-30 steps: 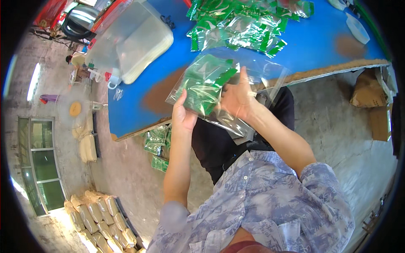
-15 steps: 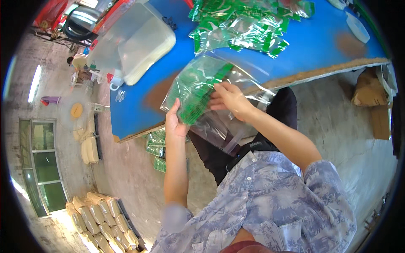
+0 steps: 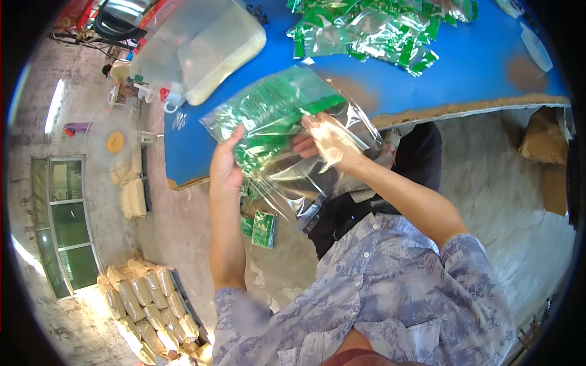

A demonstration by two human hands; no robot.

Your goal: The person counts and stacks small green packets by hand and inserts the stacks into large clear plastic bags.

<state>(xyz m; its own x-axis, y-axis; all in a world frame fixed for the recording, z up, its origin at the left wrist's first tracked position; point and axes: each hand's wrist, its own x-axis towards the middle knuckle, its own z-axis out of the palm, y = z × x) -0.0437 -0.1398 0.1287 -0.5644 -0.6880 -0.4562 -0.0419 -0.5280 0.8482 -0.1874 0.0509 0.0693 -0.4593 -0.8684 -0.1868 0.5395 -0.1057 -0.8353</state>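
Observation:
A clear plastic bag (image 3: pixel 287 174) with a stack of green-and-clear packets (image 3: pixel 268 113) inside is held up at the near edge of the blue table. My left hand (image 3: pixel 228 160) is closed on the bag's left side, its thumb lying over the front. Against the right part of the bag rests my right hand (image 3: pixel 326 143), fingers bent at the film beside the green packets. Shiny film lies across the back of this hand and partly hides its fingers. More loose green-and-silver packets (image 3: pixel 381 33) are piled farther back on the table.
On the blue table (image 3: pixel 464 79) stand a translucent plastic bin (image 3: pixel 223 52) and a white mug (image 3: pixel 173 100). Green packs (image 3: pixel 263 229) lie on the floor below. Stacked filled bags (image 3: pixel 146 311) are at lower left, cardboard boxes (image 3: pixel 554 189) at right. Another person (image 3: pixel 119 73) is far left.
The bag has shifted left with both hands and turned so its packets show more broadly. Film now shines over my right hand. The view has moved slightly.

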